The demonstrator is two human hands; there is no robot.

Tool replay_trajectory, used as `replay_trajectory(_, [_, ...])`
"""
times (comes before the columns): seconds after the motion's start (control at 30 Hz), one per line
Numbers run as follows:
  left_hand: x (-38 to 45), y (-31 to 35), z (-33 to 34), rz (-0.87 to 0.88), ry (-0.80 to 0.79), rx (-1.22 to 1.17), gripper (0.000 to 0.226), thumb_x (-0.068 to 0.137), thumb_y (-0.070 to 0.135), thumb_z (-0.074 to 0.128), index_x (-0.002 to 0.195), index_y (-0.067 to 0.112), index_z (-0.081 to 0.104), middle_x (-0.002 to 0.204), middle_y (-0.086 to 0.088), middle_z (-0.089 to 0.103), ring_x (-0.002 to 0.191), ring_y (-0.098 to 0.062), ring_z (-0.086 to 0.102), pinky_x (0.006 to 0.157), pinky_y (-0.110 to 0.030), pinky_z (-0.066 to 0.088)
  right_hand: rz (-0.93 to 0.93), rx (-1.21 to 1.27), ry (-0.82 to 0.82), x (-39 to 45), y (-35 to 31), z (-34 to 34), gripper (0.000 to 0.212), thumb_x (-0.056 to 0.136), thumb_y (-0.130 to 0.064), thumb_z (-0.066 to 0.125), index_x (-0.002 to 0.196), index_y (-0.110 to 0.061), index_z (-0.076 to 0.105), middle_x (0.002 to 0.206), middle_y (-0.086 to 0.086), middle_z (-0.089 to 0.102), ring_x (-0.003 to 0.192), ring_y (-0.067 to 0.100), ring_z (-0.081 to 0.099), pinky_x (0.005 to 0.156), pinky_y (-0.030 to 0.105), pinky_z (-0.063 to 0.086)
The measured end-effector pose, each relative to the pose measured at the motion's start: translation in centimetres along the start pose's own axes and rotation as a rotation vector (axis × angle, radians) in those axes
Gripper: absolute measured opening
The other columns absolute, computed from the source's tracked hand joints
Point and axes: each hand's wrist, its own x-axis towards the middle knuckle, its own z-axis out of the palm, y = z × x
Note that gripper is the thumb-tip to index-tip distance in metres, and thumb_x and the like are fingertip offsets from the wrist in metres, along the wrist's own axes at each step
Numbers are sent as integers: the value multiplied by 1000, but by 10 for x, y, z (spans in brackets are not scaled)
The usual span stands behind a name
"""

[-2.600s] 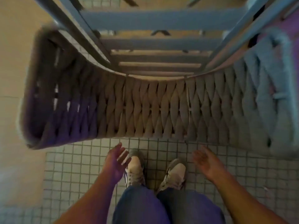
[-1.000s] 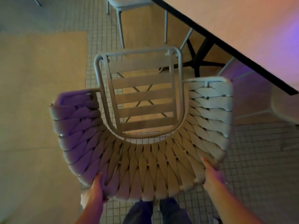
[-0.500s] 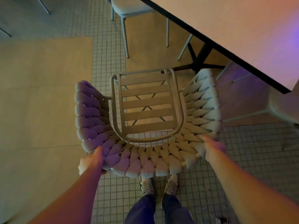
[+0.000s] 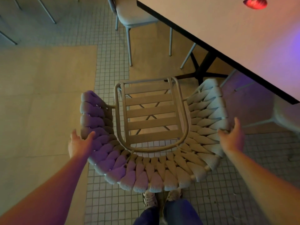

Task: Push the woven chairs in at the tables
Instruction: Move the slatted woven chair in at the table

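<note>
The woven chair (image 4: 162, 174) stands in front of me on the tiled floor, seen from above. It has a curved rope-woven back and arms and a slatted seat (image 4: 151, 111). Its front points toward the table (image 4: 227, 30) at the upper right, and the right arm lies near the table's dark edge. My left hand (image 4: 79, 143) clasps the outside of the left arm, thumb on top of the weave. On the right arm, my right hand (image 4: 232, 138) clasps the weave in the same way. My shoes show under the chair's back.
A grey upholstered chair (image 4: 133, 15) stands at the table's far end. A pale chair (image 4: 287, 117) sits under the table at the right. The table's black base (image 4: 203, 67) is just beyond the woven chair's seat. Thin chair legs (image 4: 47, 12) show at top left. A red object (image 4: 254, 2) lies on the table.
Both hands have slid from the rear of the woven back forward onto its two sides. The chair now sits a little farther from me and closer to the table.
</note>
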Motion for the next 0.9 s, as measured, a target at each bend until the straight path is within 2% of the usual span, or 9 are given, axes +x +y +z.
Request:
replay_trajectory(0.07, [18,15,-1,129,-27,103,85,81,46,63,150,23,18,135,-23,54,119,-45,52,95,-51,45,-123,-121,-52,21,-13,-2,80,82,-19,68,149,-23,24,143,20,40,128,39,43,100,50,39])
replay_trajectory(0.13, [25,24,2,195,-44,175,84,85,39,60,151,30,10,129,-24,59,110,-48,57,87,-49,47,-206,-193,-112,40,-26,0,79,84,-17,66,150,-25,22,139,22,41,126,40,43,99,49,40])
replay_trajectory(0.23, [30,30,10,215,-8,246,80,90,29,53,151,31,2,132,-29,54,105,-54,56,84,-53,46,-275,-283,-183,62,-34,5,82,85,-17,65,151,-27,18,132,26,49,119,43,48,96,47,42])
replay_trajectory(0.37, [35,31,10,197,18,317,77,91,25,52,151,30,4,134,-31,53,106,-57,55,85,-54,44,-320,-275,-176,63,-33,9,83,86,-17,63,151,-34,15,125,19,56,106,39,57,81,43,49])
replay_trajectory(0.47, [45,41,6,213,-6,339,76,91,22,55,152,28,9,133,-31,53,106,-58,55,87,-56,45,-272,-236,-185,53,-27,3,81,87,-19,63,151,-35,16,126,16,58,102,37,60,77,42,52])
replay_trajectory(0.63, [88,99,14,368,-63,413,70,88,26,57,149,21,24,122,-33,61,103,-56,58,81,-55,48,-148,-209,-163,41,-19,-8,82,87,-22,63,151,-33,13,128,16,56,103,36,60,77,45,54])
replay_trajectory(0.9, [141,205,56,644,-157,462,75,87,22,60,149,29,20,125,-29,60,106,-52,58,80,-52,48,90,-194,-44,25,-10,-17,81,87,-21,64,150,-32,14,127,23,56,105,39,59,83,46,52])
